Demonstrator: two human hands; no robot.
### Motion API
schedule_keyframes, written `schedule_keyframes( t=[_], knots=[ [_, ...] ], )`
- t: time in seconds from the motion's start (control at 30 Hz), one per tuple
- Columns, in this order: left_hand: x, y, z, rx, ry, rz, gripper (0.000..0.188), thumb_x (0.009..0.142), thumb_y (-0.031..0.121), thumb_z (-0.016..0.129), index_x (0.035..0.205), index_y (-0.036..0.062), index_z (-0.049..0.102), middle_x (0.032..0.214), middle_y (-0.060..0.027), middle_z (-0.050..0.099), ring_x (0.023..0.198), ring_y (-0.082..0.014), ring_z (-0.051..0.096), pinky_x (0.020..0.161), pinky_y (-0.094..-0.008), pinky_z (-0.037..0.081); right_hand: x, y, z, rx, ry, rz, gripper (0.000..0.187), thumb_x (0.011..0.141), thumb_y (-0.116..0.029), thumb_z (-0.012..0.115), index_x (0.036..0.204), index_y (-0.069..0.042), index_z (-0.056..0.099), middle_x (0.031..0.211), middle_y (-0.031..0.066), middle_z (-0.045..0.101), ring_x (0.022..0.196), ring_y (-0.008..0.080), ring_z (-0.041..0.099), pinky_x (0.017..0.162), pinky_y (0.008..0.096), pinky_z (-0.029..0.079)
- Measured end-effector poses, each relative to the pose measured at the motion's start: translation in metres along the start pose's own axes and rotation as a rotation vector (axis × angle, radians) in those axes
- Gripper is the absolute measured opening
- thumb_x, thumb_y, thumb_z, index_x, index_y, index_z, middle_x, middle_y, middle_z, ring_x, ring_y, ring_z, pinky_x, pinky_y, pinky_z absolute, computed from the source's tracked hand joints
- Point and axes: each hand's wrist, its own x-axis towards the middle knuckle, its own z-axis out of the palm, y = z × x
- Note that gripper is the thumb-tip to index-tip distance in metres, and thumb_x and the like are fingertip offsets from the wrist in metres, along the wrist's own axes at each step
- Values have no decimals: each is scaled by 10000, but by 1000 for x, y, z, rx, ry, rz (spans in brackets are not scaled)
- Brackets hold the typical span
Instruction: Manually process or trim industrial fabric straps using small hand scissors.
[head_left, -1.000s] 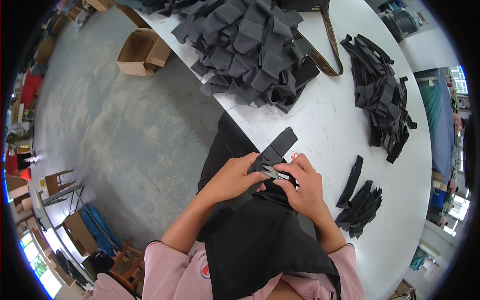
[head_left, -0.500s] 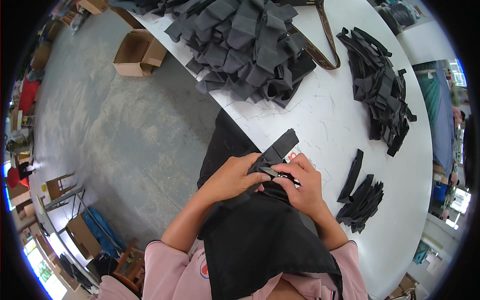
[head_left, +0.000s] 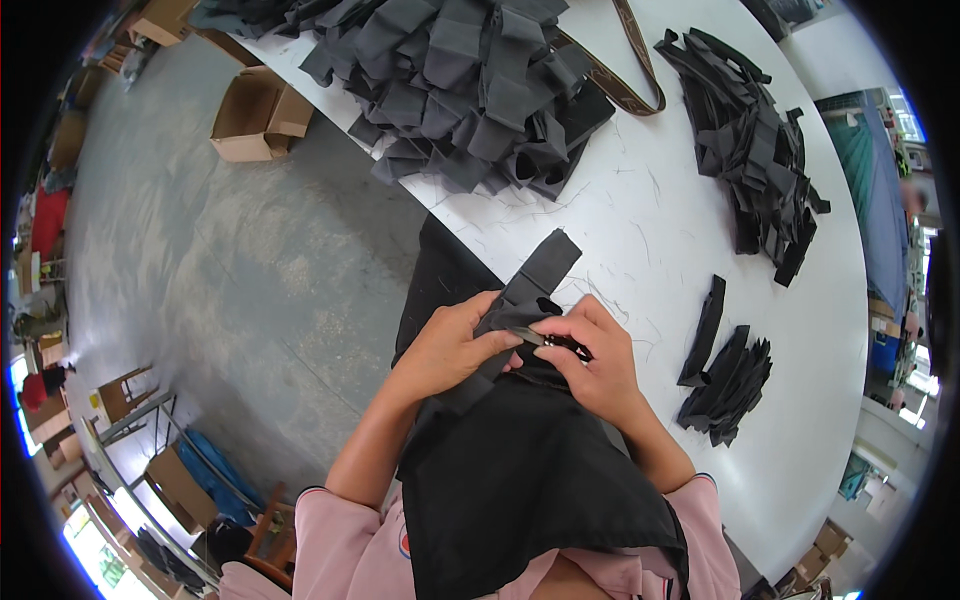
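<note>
While pinching a dark grey fabric strip [head_left: 545, 262] between the fingers of the left hand [head_left: 438, 348] at the frame's centre, grips thread snips [head_left: 528, 335] with the fingers of the right hand [head_left: 600, 362]. Cannot tell whether cutting. Also shows, on the white desk [head_left: 620, 225], a large strip heap [head_left: 460, 90] at the top, a second pile [head_left: 750, 150] at upper right and a small bundle [head_left: 728, 393] at right.

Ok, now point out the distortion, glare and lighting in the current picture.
Head view: fisheye bending near the rim, black corners; head view: a lower-left window glares white; head view: the left hand and right hand look softly lit, the snips between them too small for fine detail.
</note>
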Motion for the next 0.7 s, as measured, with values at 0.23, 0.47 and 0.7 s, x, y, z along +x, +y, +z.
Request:
schedule_keyframes(
  t=[0.23,0.47,0.7],
  knots=[
    [3,-5,-2,-296,51,6,346,908,120,556,1208,-27,466,1058,-145,627,837,-160,642,754,-278,526,-7,9,-3,-2,134,-12,213,715,-44,702,921,-77,659,756,44,497,599,168,502,544,253,410],
    [10,-7,1,-521,70,12,357,940,163,506,1248,-9,448,1151,-170,595,966,-214,621,813,-329,524,-11,0,5,-173,174,-31,225,708,-72,717,924,-89,660,740,36,505,563,173,512,511,271,412],
    [13,-12,5,-530,114,45,332,936,142,504,1232,-1,458,1158,-189,588,969,-223,619,836,-358,515,-3,-1,10,-402,189,-221,234,696,-77,718,922,-87,657,736,31,512,549,190,513,473,283,398]
  ],
)
